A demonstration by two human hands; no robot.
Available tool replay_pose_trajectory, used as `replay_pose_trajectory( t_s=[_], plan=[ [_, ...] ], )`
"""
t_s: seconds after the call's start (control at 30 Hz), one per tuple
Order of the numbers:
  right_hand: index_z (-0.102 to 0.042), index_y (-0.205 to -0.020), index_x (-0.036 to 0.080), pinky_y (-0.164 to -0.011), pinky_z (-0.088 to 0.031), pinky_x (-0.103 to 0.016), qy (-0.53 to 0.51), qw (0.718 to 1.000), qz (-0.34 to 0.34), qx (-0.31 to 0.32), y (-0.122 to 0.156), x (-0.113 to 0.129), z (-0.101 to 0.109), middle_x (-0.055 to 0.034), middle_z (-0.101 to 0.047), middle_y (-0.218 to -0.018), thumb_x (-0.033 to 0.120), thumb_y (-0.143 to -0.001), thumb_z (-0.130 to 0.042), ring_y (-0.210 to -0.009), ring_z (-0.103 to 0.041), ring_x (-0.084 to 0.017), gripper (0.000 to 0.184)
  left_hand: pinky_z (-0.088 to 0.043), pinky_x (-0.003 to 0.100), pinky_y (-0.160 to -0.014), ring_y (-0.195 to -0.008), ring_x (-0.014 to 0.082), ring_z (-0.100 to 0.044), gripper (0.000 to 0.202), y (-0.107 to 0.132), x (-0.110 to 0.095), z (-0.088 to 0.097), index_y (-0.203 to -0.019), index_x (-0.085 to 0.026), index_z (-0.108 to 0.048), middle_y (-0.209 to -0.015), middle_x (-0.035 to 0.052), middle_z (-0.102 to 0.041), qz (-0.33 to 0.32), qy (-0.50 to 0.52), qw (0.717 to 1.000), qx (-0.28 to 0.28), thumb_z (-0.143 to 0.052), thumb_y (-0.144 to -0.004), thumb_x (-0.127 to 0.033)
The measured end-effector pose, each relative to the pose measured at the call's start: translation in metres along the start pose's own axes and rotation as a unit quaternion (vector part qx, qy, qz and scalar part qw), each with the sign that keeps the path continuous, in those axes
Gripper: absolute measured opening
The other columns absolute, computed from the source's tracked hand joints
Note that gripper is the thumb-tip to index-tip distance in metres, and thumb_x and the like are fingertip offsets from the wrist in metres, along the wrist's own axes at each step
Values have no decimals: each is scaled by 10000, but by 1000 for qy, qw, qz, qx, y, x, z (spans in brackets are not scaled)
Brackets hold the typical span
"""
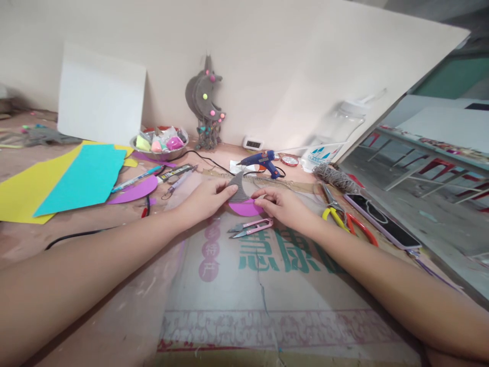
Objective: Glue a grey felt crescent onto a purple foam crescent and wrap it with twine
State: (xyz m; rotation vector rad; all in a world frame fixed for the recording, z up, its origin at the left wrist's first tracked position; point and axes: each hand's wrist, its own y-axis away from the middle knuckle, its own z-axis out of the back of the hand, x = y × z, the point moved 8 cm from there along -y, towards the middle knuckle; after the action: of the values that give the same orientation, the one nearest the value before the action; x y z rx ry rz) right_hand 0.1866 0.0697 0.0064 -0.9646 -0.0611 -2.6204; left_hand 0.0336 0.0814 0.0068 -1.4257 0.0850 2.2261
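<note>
My left hand pinches a purple craft-sheet piece by its left side, thumb on top. Grey yarn covers the upper part of this piece in close rows, and the lower rounded part shows bare purple. At the right edge of the piece, my right hand has thumb and forefinger closed together; whether they grip the sheet or a yarn strand is too small to tell. Just below both hands lie pink thread snips on a printed plastic sheet.
A blue glue gun lies behind my hands. To the right are scissors, a grey yarn ball, a phone and a plastic bottle. Coloured sheets lie left. A moon ornament hangs against the wall.
</note>
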Motion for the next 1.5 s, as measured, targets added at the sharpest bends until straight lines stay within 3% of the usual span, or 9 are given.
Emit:
replay_pose_trajectory(
  t_s=[0.17, 0.4, 0.77, 1.33, 1.5],
  plan=[
    [-596, -808, 183, -525, -359, -232, 43, 998, 7, -34, -2, -1, 8, 35, -517, -593, 331, -825, -511, -545, -473, -115, 172, -311, 227, -516, -562, 111, -435, 306, 0, 1, 1, -660, -178, -488, -603, -32, -469, -4, -4, 1000, -2, -435, -849, -413],
    [-592, -811, 179, -599, -375, -248, 55, 995, 44, -67, -2, 2, 13, 6, -585, -691, 304, -837, -505, -622, -506, -128, 155, -301, 222, -511, -553, 105, -418, 321, -1, 4, -1, -672, -177, -464, -605, -35, -444, 8, 1, 1000, 8, -424, -853, -439],
    [-593, -805, 181, -596, -377, -252, 52, 990, 42, -120, -1, 0, 22, -16, -601, -721, 308, -837, -508, -663, -521, -145, 157, -316, 214, -517, -543, 97, -423, 332, -2, 11, -4, -689, -172, -468, -609, -37, -448, 19, 25, 999, 28, -429, -851, -459],
    [-598, -733, 181, -534, -344, -247, 22, 986, 44, -160, -1, -2, 35, 7, -551, -636, 365, -803, -565, -555, -442, -111, 200, -298, 214, -522, -554, 90, -374, 325, 0, 2, -6, -692, -167, -449, -633, -38, -414, 0, 26, 998, 49, -427, -853, -449],
    [-597, -722, 177, -512, -341, -248, -14, 984, 12, -179, -2, -8, 43, 16, -528, -607, 369, -779, -593, -536, -429, -106, 200, -289, 219, -521, -561, 95, -367, 332, -2, 4, -8, -710, -164, -462, -637, -35, -403, 0, 34, 998, 61, -425, -849, -463]
  ],
)
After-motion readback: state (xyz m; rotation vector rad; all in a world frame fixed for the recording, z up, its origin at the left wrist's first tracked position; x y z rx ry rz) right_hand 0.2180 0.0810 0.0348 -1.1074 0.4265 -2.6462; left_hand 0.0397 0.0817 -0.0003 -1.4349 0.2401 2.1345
